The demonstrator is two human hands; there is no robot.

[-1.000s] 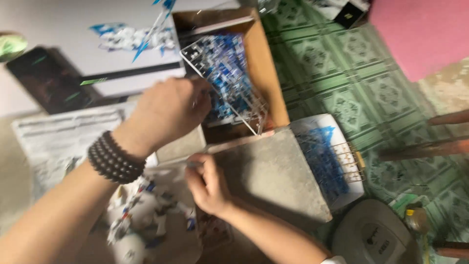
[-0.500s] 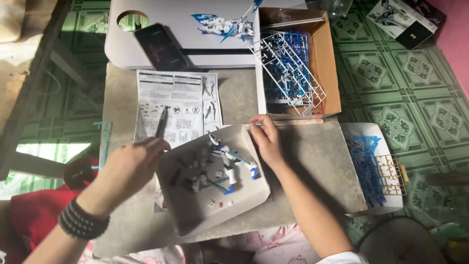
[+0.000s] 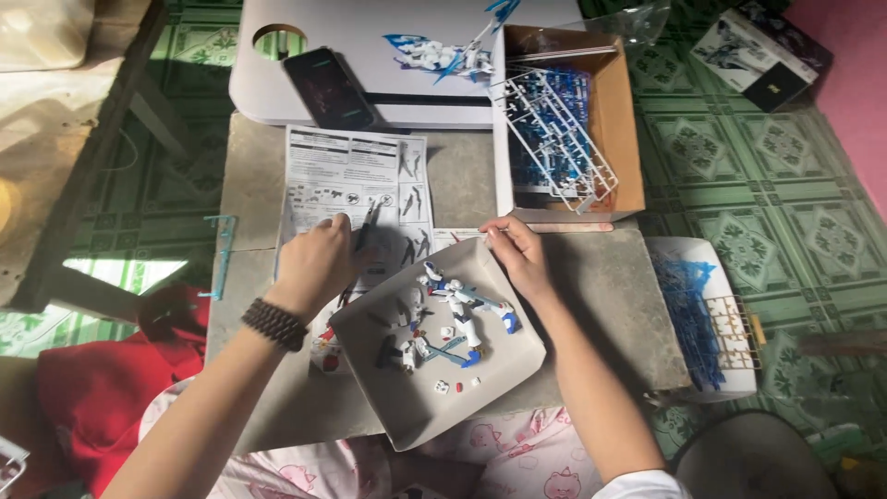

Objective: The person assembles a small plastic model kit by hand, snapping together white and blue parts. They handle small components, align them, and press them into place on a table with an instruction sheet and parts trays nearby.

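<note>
Progress: your left hand (image 3: 319,263) grips a dark tool (image 3: 367,226); right hand (image 3: 517,254) pinches the tray (image 3: 388,402) rim. Figure parts (image 3: 453,319) loose inside, runners (image 3: 554,139) uncut.

Black phone (image 3: 329,88) on white tray (image 3: 277,97); perhaps red cloth (image 3: 102,388).

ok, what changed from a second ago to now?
The left hand left the cardboard box of blue runners and came down onto the instruction sheet, now gripping a thin dark tool. The right hand shifted up to the grey tray rim by the model parts. Since half a second ago, little moved. Phone, box and table stayed.
</note>
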